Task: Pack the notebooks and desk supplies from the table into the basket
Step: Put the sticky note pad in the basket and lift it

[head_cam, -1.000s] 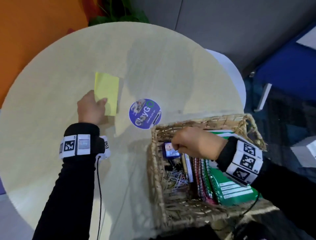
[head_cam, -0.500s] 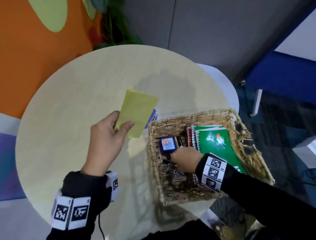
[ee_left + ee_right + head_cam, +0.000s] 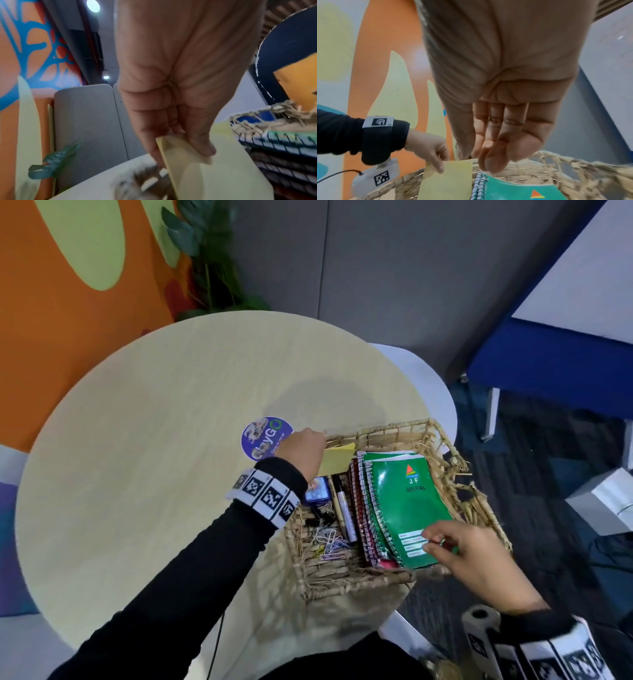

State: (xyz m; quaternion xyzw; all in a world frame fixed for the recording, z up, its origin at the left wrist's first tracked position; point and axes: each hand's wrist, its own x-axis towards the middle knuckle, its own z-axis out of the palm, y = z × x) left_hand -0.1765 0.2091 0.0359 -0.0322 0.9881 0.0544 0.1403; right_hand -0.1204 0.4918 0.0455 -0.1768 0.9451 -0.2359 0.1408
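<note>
A wicker basket [image 3: 352,577] stands at the right edge of the round table [image 3: 154,474]. My left hand [image 3: 303,451] pinches a yellow sticky-note pad [image 3: 337,462] between thumb and fingers and holds it inside the basket's far left corner; the same pad [image 3: 214,169] [image 3: 448,180] shows in both wrist views. In the basket lie a green spiral notebook [image 3: 402,501] over red ones, a marker [image 3: 344,510], a small blue item [image 3: 317,489] and paper clips [image 3: 329,541]. My right hand [image 3: 455,546] hovers over the notebook's near end, fingers relaxed and empty.
A round purple sticker [image 3: 265,436] lies on the table just left of the basket. A plant [image 3: 205,261] and an orange wall stand beyond the table. A white chair edge [image 3: 431,385] and blue furniture [image 3: 548,364] are to the right.
My left hand lifted the yellow pad off the table and carried it right into the basket. My right hand drew back from the small blue item to the notebook's near end.
</note>
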